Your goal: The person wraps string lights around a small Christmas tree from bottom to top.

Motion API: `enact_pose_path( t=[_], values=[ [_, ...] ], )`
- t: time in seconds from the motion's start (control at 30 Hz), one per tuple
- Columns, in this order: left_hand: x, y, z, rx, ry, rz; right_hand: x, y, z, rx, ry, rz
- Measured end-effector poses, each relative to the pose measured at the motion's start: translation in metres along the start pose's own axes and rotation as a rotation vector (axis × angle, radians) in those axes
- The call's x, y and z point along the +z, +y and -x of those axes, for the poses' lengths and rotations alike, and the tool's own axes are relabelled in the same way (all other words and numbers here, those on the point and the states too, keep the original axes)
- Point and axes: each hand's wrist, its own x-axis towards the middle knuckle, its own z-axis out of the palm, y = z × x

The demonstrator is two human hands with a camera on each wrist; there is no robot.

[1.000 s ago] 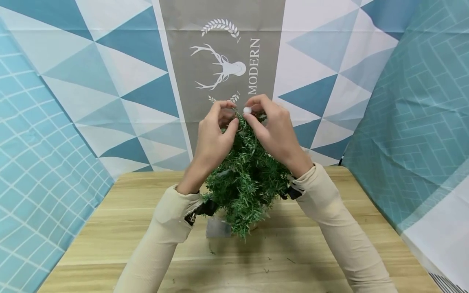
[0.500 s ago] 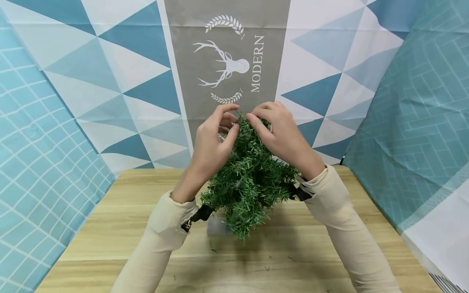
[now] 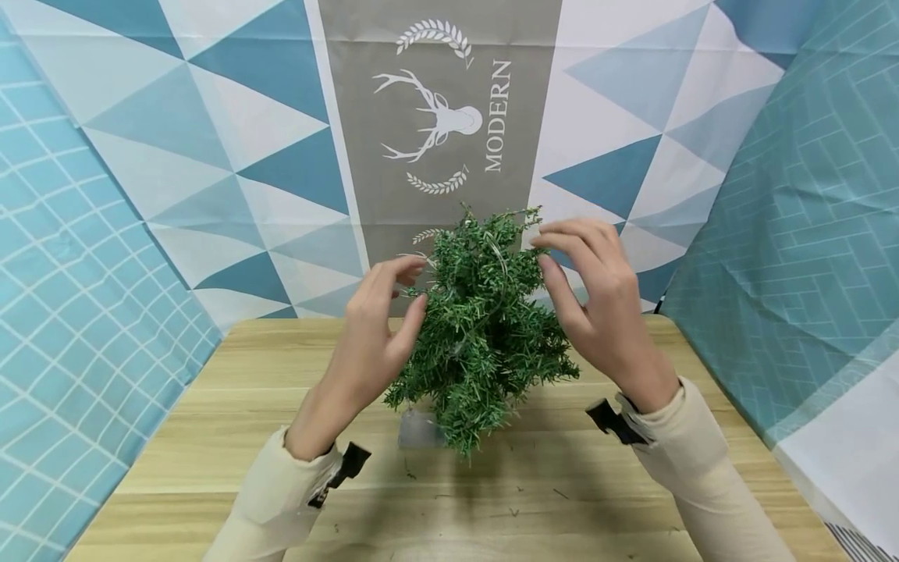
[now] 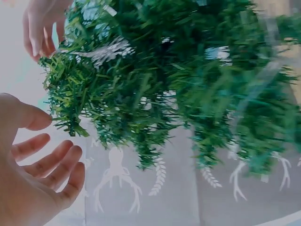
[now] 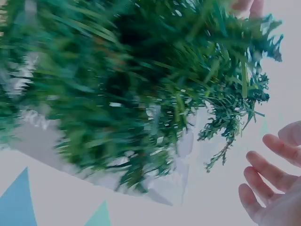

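A small artificial Christmas tree [image 3: 477,328] with green needles stands in the middle of the table. My left hand [image 3: 365,336] is at its left side, fingers loosely bent, thumb and fingertips close to the branches. On the other side, my right hand [image 3: 597,304] hovers by the upper branches with its fingers spread and nothing between them. A thin pale wire [image 3: 497,254] runs over the foliage near the top. In the left wrist view the left fingers [image 4: 49,165] are relaxed beside the branch tips. The right fingers [image 5: 265,176] are apart from the needles in the right wrist view.
A small greyish translucent box [image 3: 420,431] sits on the wooden table [image 3: 211,437] at the tree's front left, partly under branches. Loose needle bits [image 3: 514,513] lie in front. A patterned cloth [image 3: 442,86] hangs behind, with tile-patterned cloths at both sides.
Both hands have left the tree's top, moving down and apart to its sides. A white ball at the right fingertips one second ago is no longer seen there.
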Motion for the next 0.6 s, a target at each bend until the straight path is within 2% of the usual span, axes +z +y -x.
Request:
enact_pose_path(
  t=[0.2,0.3,0.37,0.6],
  values=[
    [-0.005,-0.002,0.026,-0.008,-0.048,-0.058,-0.010,0.000,0.033,0.059,-0.004,0.013],
    [-0.007,-0.007,0.043,-0.022,-0.071,-0.086,-0.013,0.003,0.054,0.109,-0.018,0.025],
    [-0.008,-0.013,0.057,-0.044,-0.090,-0.111,-0.014,0.007,0.068,0.143,-0.033,0.036],
    [-0.021,-0.041,0.109,-0.179,-0.182,-0.237,-0.020,0.018,0.109,0.280,-0.094,0.078]
  ],
)
